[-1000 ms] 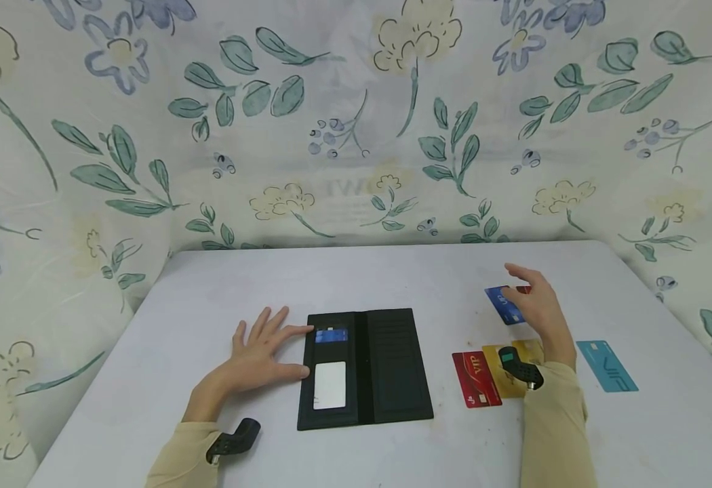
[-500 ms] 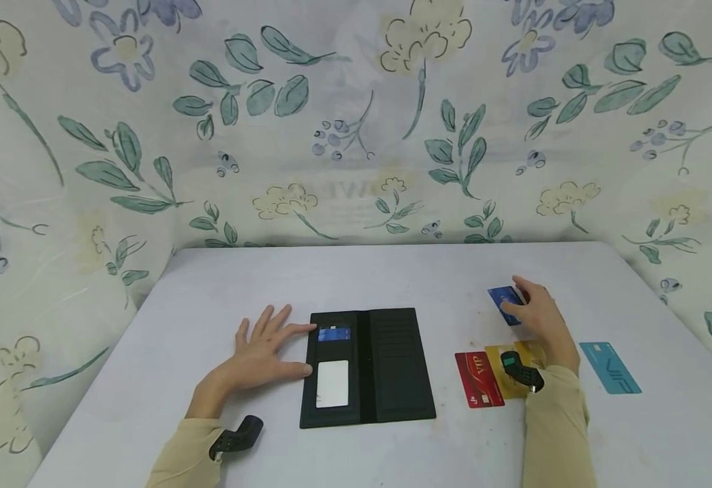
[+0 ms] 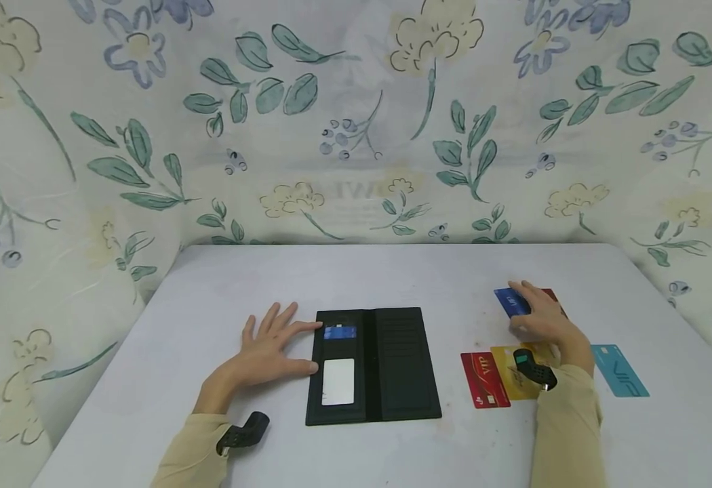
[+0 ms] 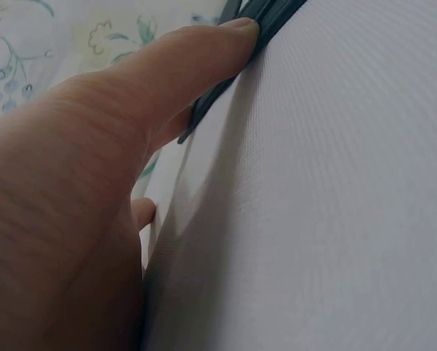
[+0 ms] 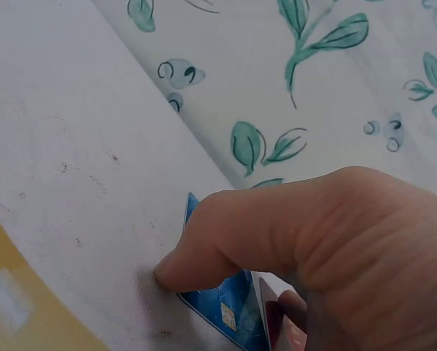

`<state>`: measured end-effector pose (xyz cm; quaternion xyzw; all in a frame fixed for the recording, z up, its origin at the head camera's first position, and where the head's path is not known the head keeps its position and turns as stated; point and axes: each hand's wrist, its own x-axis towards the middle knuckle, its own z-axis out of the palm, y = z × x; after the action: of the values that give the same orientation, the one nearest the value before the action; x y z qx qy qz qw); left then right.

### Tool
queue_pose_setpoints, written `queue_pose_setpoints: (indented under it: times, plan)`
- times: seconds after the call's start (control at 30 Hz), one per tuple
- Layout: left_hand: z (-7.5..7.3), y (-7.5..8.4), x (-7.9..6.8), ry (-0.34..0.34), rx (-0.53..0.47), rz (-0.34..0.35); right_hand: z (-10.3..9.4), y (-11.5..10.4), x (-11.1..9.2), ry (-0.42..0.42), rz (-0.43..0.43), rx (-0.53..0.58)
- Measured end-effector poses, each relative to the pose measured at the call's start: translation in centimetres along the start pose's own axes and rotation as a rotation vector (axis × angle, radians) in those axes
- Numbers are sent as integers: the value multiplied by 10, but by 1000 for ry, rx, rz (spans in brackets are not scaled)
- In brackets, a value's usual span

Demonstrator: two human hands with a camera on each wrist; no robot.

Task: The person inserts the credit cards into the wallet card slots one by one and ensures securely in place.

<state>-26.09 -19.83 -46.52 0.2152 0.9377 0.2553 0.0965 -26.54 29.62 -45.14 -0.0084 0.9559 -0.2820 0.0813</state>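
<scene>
An open black card wallet [image 3: 407, 366] lies flat, with a blue card [image 3: 340, 332] showing in its upper left slot and a white insert [image 3: 338, 381] below. My left hand [image 3: 262, 356] rests beside it, fingers spread, index fingertip and thumb at its left edge. The left wrist view has the thumb [image 4: 196, 55] against that dark edge. My right hand [image 3: 545, 315] bends over a loose blue card [image 3: 511, 303], thumb and fingers near its opposite edges; I cannot tell whether they grip it. A dark red card [image 3: 551, 296] peeks out behind the hand, its rest hidden.
A red VIP card [image 3: 484, 381] and a gold card [image 3: 510, 377] lie side by side under the right wrist. To their right is a teal VIP card [image 3: 621, 371]. The white table [image 3: 392, 454] ends at a floral cloth [image 3: 356, 169] behind and on the sides.
My right hand's fingers have spread across the blue card, and its thumb has drawn back toward the card's near end. The left hand stays at the wallet. The whole view has shifted slightly.
</scene>
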Motion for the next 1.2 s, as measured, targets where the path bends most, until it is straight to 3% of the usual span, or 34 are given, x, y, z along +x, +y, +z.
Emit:
queue_pose_setpoints:
  times: [0.27,0.5,0.73,0.9,1.2]
  plan:
    - [-2,2,-2,8,-3,-5,1,0,2,-15,19,-69]
    - [-3,0,-3,4,-4,-3,0,-6,2,-40,85,-73]
    - [-4,-1,-3,-6,-10,7,3,-16,5,30,202,-40]
    - [-3,-2,-4,-7,0,2,8,-20,5,64,229,-59]
    - [-3,-3,-5,-7,-3,-4,11,-27,6,43,266,-70]
